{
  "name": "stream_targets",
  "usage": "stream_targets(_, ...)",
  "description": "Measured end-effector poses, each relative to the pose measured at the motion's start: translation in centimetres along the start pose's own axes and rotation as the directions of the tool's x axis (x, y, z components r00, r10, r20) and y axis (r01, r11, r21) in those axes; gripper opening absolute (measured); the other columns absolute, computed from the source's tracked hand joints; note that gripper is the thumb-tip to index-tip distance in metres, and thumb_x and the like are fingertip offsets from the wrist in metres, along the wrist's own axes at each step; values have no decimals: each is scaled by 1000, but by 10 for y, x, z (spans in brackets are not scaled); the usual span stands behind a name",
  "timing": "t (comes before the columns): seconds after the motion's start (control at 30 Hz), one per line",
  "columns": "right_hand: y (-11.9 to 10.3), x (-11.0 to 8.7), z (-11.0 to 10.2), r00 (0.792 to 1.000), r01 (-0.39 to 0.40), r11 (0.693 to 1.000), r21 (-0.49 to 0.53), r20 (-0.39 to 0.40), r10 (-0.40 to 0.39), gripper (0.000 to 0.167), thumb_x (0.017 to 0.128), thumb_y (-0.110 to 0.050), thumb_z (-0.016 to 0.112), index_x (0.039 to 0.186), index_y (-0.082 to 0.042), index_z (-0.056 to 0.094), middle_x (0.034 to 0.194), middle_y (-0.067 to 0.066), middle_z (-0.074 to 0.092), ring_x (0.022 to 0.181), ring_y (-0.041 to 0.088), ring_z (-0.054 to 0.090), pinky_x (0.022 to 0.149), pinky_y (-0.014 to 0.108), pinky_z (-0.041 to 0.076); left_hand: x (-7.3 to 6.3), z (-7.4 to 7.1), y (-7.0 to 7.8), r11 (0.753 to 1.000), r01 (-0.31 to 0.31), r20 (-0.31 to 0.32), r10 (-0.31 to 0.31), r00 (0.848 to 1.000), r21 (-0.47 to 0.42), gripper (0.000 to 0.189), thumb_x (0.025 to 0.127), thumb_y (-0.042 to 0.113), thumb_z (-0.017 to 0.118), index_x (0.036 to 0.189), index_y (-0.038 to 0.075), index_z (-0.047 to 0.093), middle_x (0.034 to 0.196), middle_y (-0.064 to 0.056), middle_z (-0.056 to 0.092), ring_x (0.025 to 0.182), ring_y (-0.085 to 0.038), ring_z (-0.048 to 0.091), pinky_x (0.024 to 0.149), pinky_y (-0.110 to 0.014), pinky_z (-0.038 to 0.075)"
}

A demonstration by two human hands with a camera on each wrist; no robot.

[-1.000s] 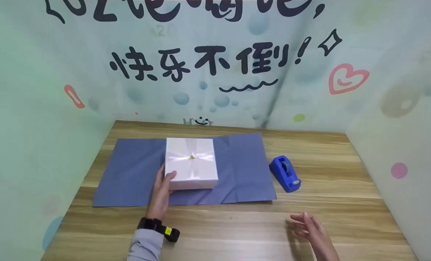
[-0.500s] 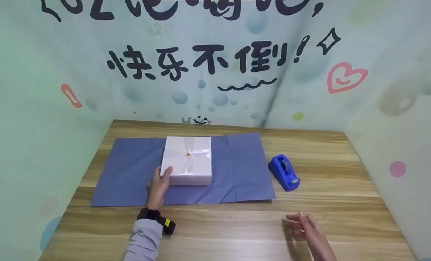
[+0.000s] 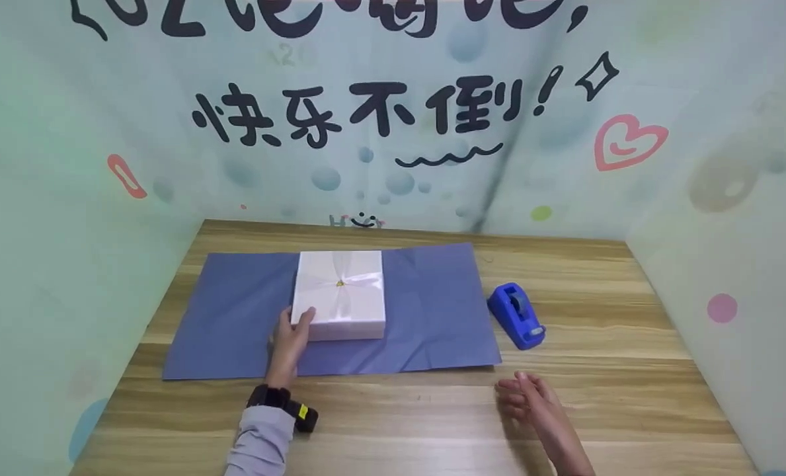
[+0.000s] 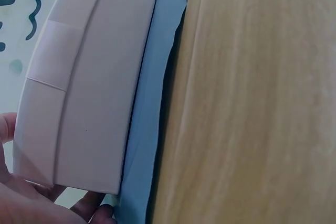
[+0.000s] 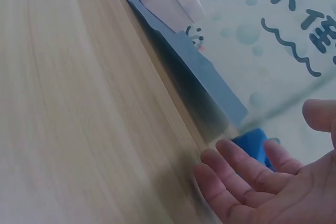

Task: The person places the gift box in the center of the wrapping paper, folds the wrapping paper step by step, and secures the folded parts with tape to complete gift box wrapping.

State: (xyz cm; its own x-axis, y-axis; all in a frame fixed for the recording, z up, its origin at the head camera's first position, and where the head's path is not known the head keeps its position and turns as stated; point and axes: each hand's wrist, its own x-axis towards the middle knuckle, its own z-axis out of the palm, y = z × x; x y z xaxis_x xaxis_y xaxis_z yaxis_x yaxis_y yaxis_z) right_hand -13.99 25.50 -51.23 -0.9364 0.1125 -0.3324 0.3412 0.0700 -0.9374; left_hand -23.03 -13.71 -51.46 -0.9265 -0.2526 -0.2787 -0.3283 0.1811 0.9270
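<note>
A white gift box with a pale ribbon crossed over its lid rests on a blue sheet of wrapping paper. My left hand holds the box by its near left corner, thumb on the lid and the other fingers along the left side. In the left wrist view, the box's front side shows the lid's edge and a band of ribbon. My right hand hovers over the table to the right, fingers loosely bent and holding nothing. Beyond it stands a blue tape dispenser.
The wooden table meets a printed cloth backdrop at the back and pale cloth walls on both sides. The dispenser sits close by the paper's right edge. The paper's near edge lifts slightly off the table in the right wrist view.
My left hand has moved the box slightly left and away from me, lowering it onto the paper. My right hand has drifted left and a little forward.
</note>
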Motion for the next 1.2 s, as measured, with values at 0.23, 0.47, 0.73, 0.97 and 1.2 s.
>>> stream_targets(0.23, -1, 20, 19, 1000, 8, 998, 57, 25, -10, 55, 99, -30, 43, 135, 8, 25, 110, 17, 64, 88, 15, 64, 74, 26, 52, -4, -14, -2, 1000, -26, -16, 26, 1000, 8, 81, 94, 52, 38, 147, 0, 6, 151, -27, 16, 139, -39, 20, 113, -50, 22)
stream_targets(0.47, -5, 35, 28, 998, 9, 992, 124, 59, -16, 57, 99, -27, 43, 136, 11, 21, 102, 18, 62, 81, 16, 64, 76, 29, 54, -9, -67, -12, 937, -43, -194, 116, 974, 346, 66, 95, 38, 44, 141, -5, 24, 141, -31, 32, 128, -45, 32, 107, -56, 27)
stream_targets(0.73, -10, 47, 31, 998, -11, 998, 66, 54, 7, 48, 100, -26, 41, 129, 10, 31, 88, 16, 66, 72, 16, 65, 68, 28, 55, -13, -129, -37, 811, 157, -220, -35, 975, 564, 83, 90, 36, 48, 140, -16, 7, 137, -49, 7, 127, -64, 6, 103, -70, 7)
stream_targets(0.97, -13, 53, 31, 997, -24, 1000, -2, 72, 24, 32, 100, -23, 42, 112, 6, 43, 81, 12, 65, 67, 15, 63, 65, 28, 55, -13, -145, -45, 760, 175, -234, -31, 972, 626, 82, 85, 28, 57, 135, -20, 12, 130, -50, 17, 120, -64, 16, 100, -69, 14)
stream_targets(1.2, -14, 55, 32, 999, -29, 996, -81, 36, 32, 22, 98, -12, 42, 102, 8, 51, 77, 14, 65, 64, 16, 62, 63, 30, 56, -12, -143, -46, 778, 154, -239, -5, 971, 609, 80, 84, 21, 59, 136, -20, 14, 129, -48, 22, 118, -62, 23, 98, -68, 22)
